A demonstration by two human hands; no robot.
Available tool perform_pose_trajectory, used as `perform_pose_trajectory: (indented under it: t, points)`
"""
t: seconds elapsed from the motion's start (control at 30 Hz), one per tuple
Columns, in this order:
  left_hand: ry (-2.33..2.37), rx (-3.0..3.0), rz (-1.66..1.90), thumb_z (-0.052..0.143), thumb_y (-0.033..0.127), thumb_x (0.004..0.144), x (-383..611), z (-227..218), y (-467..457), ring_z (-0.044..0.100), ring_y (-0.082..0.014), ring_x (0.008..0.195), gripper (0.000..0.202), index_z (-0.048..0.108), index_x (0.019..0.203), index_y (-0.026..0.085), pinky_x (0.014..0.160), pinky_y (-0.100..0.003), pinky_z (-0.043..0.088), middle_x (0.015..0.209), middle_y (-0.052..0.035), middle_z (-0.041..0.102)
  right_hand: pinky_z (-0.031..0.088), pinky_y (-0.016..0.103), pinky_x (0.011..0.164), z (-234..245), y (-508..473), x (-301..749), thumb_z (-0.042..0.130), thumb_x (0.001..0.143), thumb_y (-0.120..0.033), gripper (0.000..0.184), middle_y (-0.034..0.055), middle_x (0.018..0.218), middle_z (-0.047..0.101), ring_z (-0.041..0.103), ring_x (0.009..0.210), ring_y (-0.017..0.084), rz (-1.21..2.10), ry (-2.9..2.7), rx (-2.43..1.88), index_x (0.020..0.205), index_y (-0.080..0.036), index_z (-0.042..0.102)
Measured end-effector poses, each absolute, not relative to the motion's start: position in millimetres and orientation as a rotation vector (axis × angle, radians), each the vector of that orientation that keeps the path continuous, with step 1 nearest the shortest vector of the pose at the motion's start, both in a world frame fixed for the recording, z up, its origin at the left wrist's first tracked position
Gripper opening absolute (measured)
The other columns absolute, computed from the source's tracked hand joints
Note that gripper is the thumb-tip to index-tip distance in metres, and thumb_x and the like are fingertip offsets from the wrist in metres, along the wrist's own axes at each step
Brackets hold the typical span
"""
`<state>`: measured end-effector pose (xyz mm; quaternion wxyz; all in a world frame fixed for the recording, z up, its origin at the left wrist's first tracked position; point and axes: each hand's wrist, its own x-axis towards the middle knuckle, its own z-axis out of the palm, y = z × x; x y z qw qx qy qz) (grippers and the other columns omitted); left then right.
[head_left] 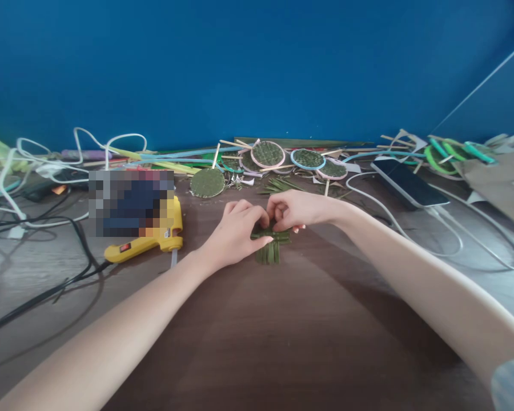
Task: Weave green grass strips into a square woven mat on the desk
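A small mat of woven green leaf strips (pixel 270 254) lies flat on the dark brown table, crossed strips showing at its near side. My left hand (pixel 239 233) is bent over its left part, with the thumb along the strips and the fingers curled against the far side. From the right, my right hand (pixel 297 208) has its fingers curled in a pinch at the far edge of the same mat, on a leaf strip. The fingertips of both hands nearly meet, and they hide the upper part of the weave.
A yellow glue gun (pixel 171 225) lies left, partly blurred out. Behind my hands are round woven fans with sticks, one of them a plain green disc (pixel 207 182), and loose leaf strips (pixel 285 184). A phone (pixel 409 181) with white cables lies right; tangled cords (pixel 25 220) lie left.
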<state>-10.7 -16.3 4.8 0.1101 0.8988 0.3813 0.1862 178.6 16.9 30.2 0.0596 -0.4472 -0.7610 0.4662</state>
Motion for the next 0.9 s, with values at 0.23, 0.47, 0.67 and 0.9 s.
perform_pose_trajectory:
  t: [0.23, 0.47, 0.67, 0.9]
  points:
    - [1.148, 2.617, 0.544, 0.063, 0.033, 0.073, -11, 3, -15, 0.047, -0.0189, 0.090, 0.022, 0.050, 0.083, 0.019, 0.087, -0.034, 0.029, 0.084, -0.0005, 0.057, 0.038, 0.019, 0.039, 31, 17, 180, 0.064, 0.064, -0.018, 0.024, -0.0043, 0.062, 0.056, 0.050, 0.043, 0.006, 1.460, -2.278, -1.351, 0.081, -0.018, 0.048]
    - [1.144, 2.584, 0.554, 0.061, 0.032, 0.076, -10, 1, -15, 0.049, -0.0179, 0.090, 0.018, 0.051, 0.083, 0.019, 0.089, -0.035, 0.027, 0.085, 0.0012, 0.060, 0.042, 0.020, 0.046, 45, 16, 186, 0.063, 0.065, -0.014, 0.027, -0.0012, 0.073, 0.057, 0.053, 0.052, 0.007, 1.520, -2.100, -1.230, 0.085, -0.018, 0.046]
    - [1.163, 2.604, 0.570, 0.054, 0.034, 0.081, -11, 0, -14, 0.050, -0.0172, 0.086, 0.015, 0.052, 0.081, 0.019, 0.089, -0.036, 0.026, 0.081, 0.0014, 0.060, 0.045, 0.022, 0.052, 41, 12, 176, 0.063, 0.065, -0.014, 0.029, -0.0032, 0.078, 0.051, 0.054, 0.060, 0.008, 1.561, -1.979, -0.960, 0.082, -0.020, 0.041]
    - [1.185, 2.621, 0.588, 0.049, 0.036, 0.084, -9, 1, -15, 0.050, -0.0180, 0.085, 0.018, 0.055, 0.086, 0.020, 0.089, -0.036, 0.026, 0.078, 0.0007, 0.062, 0.043, 0.022, 0.055, 32, 10, 167, 0.060, 0.066, -0.013, 0.023, -0.0024, 0.079, 0.049, 0.053, 0.064, 0.008, 1.377, -1.966, -0.880, 0.081, -0.020, 0.043]
